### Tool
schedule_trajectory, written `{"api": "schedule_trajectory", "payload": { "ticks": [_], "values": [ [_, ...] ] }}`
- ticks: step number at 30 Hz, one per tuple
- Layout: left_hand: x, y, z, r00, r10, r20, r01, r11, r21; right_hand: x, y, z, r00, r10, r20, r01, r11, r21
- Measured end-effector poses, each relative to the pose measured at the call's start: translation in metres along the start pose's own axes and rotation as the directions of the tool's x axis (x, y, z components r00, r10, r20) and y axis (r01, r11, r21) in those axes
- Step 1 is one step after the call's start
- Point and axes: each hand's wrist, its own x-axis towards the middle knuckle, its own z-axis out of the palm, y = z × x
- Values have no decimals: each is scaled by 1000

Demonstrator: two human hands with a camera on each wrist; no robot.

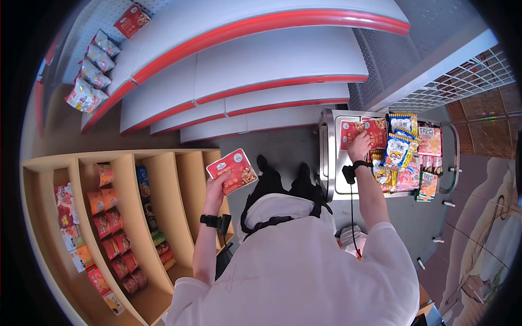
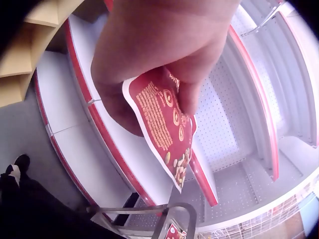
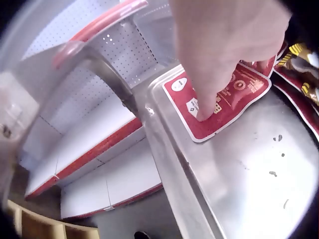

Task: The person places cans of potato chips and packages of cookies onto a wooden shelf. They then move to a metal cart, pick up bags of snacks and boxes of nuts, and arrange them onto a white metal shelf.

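Observation:
In the head view my left hand grips a red, white-edged packet of nuts by its lower left corner. The left wrist view shows the thumb on the printed face of this packet, with fingers behind it. On the metal cart my right hand reaches down to a similar red packet. Close up, a straight finger touches the face of that red packet, which lies on the cart's top. The other fingers of this hand are partly hidden.
Blue-and-yellow snack bags and pink packs crowd the cart's right side. White shelves with red edges stand ahead. Wooden shelving at the left holds packaged snacks. White bags sit on the upper left shelf.

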Motion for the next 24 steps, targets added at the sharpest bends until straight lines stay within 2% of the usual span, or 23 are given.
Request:
{"api": "schedule_trajectory", "payload": {
  "ticks": [3, 5, 11, 13, 14, 15, 17, 18, 22, 24],
  "values": [
    [5, 1, 5, 1000, 14, 27, -12, 998, -57, 3, 0, -5, 997, 73, 9, -73, 997, -19],
    [7, 3, 10, 1000, 12, 27, -11, 999, -49, 6, 1, -4, 989, 124, 81, -124, 992, -1],
    [15, 6, 21, 996, 42, 79, -39, 998, -49, 0, 14, 3, 995, 95, 15, -96, 994, 43],
    [19, 5, 23, 995, 48, 90, -43, 997, -61, -5, 13, -5, 995, 99, 5, -99, 989, 112],
    [21, 5, 23, 995, 45, 91, -40, 998, -50, -8, 16, -11, 994, 71, 87, -89, 969, 229],
    [22, 3, 24, 995, 41, 92, -38, 999, -39, -8, 21, -5, 996, 24, 84, -48, 953, 299],
    [23, 3, 26, 994, 25, 103, -18, 997, -70, -6, 28, -5, 986, -24, 163, -35, 935, 354],
    [23, 2, 27, 993, 5, 120, 5, 996, -87, -7, 33, -4, 992, -68, 102, 22, 918, 396],
    [25, -1, 35, 989, 22, 149, -11, 997, -73, -10, 46, -12, 983, -141, 120, 82, 911, 404],
    [24, 3, 42, 982, 1, 188, 2, 1000, -16, -14, 55, -16, 974, -216, 65, 145, 822, 550]
  ]
}}
